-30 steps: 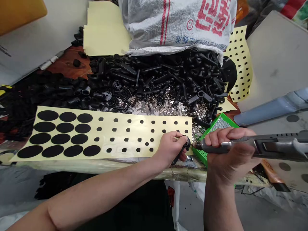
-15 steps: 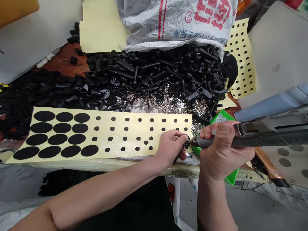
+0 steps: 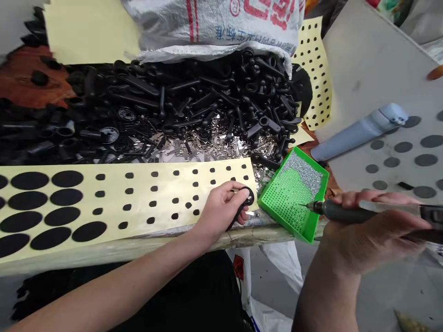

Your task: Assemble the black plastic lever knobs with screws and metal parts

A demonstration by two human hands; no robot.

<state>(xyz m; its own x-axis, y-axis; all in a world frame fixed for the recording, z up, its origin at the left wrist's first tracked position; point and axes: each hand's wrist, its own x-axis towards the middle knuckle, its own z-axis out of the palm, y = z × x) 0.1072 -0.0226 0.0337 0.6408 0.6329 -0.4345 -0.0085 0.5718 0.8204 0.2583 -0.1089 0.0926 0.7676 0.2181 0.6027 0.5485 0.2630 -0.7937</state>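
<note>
My left hand [image 3: 221, 207] is closed around a black plastic crank-like part [image 3: 248, 195], its round end up between thumb and fingers. Below that hand lies a pale yellow sheet [image 3: 112, 189] with rows of large black ovals and small black dots. My right hand [image 3: 370, 240] grips a grey power screwdriver [image 3: 341, 211], pointing left. The screwdriver's thin bit is over a green tray [image 3: 313, 228] with a perforated floor; whether it touches the tray cannot be told. Small silvery screws [image 3: 306, 171] are heaped at the tray's far end.
Behind the sheet lie piles of black crank arms [image 3: 204, 99] and small shiny metal clips [image 3: 204, 143]. A white woven sack [image 3: 214, 27] stands at the back. To the right are a grey-blue tapered tube [image 3: 360, 131] and a pale board [image 3: 363, 78] with grey discs.
The screwdriver has left the black part in my left hand and moved right and down to the green tray. My left hand keeps its hold. The view has shifted right.
</note>
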